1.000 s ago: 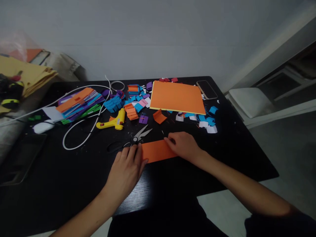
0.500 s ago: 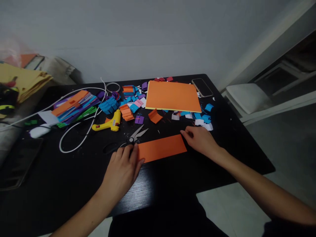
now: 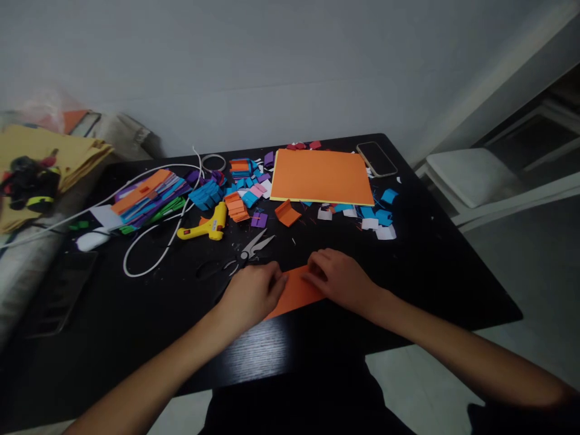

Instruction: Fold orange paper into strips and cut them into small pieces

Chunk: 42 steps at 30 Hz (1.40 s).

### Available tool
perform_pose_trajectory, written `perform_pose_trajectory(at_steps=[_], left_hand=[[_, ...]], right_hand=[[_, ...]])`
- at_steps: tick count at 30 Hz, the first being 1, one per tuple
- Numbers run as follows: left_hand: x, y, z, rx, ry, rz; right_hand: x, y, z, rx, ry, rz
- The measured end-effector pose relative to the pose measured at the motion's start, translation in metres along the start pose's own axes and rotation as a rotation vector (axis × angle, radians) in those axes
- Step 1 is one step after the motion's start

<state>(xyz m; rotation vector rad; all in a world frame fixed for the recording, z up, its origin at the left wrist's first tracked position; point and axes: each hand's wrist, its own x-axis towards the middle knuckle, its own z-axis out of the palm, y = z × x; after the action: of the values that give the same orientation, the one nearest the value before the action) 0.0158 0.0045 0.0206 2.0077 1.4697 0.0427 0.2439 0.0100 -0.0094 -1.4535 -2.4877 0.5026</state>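
An orange paper strip (image 3: 294, 292) lies flat near the table's front edge, both ends partly covered by my hands. My left hand (image 3: 254, 291) rests over its left part, fingers curled and pressed together at the paper. On the strip's right part is my right hand (image 3: 341, 278), its thumb and fingers bent inward in a pinch shape; whether paper is between them is too small to tell. Just beyond my left hand lie open scissors (image 3: 245, 255), their blades pointing away to the right.
A yellow glue gun (image 3: 212, 225) and a looping white cable (image 3: 128, 257) are at the left. Behind are orange sheets (image 3: 324, 176), small coloured paper pieces (image 3: 206, 194) and a phone (image 3: 377, 159). Another dark phone (image 3: 66, 296) lies at the far left.
My hands have come closer together over the orange strip. My right hand has moved left and slightly nearer, and my left hand has moved right. The view has shifted slightly.
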Motion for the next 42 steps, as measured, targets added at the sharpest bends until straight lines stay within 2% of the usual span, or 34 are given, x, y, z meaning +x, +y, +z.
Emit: perform_pose_trajectory(at_steps=[3, 5, 11, 16, 27, 40, 42], left_hand=[[0.024, 0.014, 0.001, -0.014, -0.045, -0.039], [0.036, 0.018, 0.000, -0.057, -0.118, -0.058], [0.045, 0.007, -0.007, -0.214, -0.277, -0.137], [0.034, -0.011, -0.016, -0.253, -0.304, -0.203], [0.000, -0.040, -0.036, -0.194, -0.322, -0.335], [-0.023, -0.061, -0.046, -0.100, -0.301, -0.360], [-0.028, -0.061, -0.043, -0.047, -0.251, -0.348]], right_hand=[[0.000, -0.001, -0.001, -0.003, -0.008, -0.007], [0.000, -0.001, -0.001, -0.007, -0.014, -0.007], [0.001, -0.001, 0.000, 0.001, -0.026, 0.014], [0.002, -0.001, -0.001, 0.001, -0.043, 0.026], [0.004, 0.000, -0.005, 0.039, -0.100, 0.067], [0.007, -0.005, -0.012, 0.055, -0.126, 0.099], [0.008, -0.007, -0.014, 0.085, -0.138, 0.107]])
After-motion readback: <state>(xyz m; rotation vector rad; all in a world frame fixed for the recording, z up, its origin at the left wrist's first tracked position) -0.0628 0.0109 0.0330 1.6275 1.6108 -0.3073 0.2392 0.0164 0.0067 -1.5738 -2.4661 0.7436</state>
